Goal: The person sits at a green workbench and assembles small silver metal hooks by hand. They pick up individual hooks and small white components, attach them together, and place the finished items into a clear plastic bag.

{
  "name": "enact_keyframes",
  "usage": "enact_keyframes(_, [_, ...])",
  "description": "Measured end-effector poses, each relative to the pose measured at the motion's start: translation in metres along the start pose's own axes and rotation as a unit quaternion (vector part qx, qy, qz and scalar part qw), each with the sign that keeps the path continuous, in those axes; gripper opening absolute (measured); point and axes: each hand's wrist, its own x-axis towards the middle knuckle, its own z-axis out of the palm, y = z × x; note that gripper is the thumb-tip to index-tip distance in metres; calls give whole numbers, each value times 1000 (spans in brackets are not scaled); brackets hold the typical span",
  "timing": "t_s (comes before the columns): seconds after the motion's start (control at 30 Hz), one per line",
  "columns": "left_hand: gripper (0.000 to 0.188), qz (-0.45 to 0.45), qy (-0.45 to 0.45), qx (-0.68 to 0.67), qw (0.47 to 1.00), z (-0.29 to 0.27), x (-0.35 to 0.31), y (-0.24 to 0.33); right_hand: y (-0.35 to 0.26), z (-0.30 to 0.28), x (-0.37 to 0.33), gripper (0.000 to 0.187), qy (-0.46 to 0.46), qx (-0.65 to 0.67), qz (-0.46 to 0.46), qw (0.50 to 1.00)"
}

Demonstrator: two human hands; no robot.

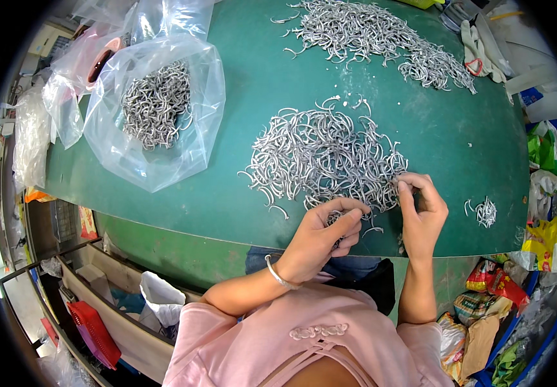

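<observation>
A broad heap of small curved silver metal pieces (324, 155) lies on the green table in front of me. At its near edge, my left hand (330, 233) is curled around a small bunch of the same pieces; a few show between thumb and fingers. My right hand (422, 216) is at the heap's right edge, thumb and forefinger pinched together. Whatever is between those fingertips is too small to make out. Farther right sits a little separate pile of curved pieces (486, 212), apart from both hands.
An opened clear plastic bag (152, 164) holding more metal pieces lies on the left of the green table (253, 71). Another large heap (362, 32) spreads along the far side, near white gloves (475, 48). Below the left edge is an open drawer (123, 303); colourful packages (485, 297) crowd the right.
</observation>
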Motion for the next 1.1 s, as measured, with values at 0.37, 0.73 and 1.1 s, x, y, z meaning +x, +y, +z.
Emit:
enact_keyframes(0.37, [15, 7, 2, 1, 1000, 6, 2, -5, -23, 22, -31, 12, -33, 150, -66, 986])
enact_keyframes(0.73, [2, 148, 109, 231, 955, 11, -3, 6, -8, 14, 16, 8, 21, -334, -194, 922])
enact_keyframes(1.1, [14, 129, 68, 33, 989, 3, 2, 2, 0, 3, -2, 9, -21, -28, 57, 998])
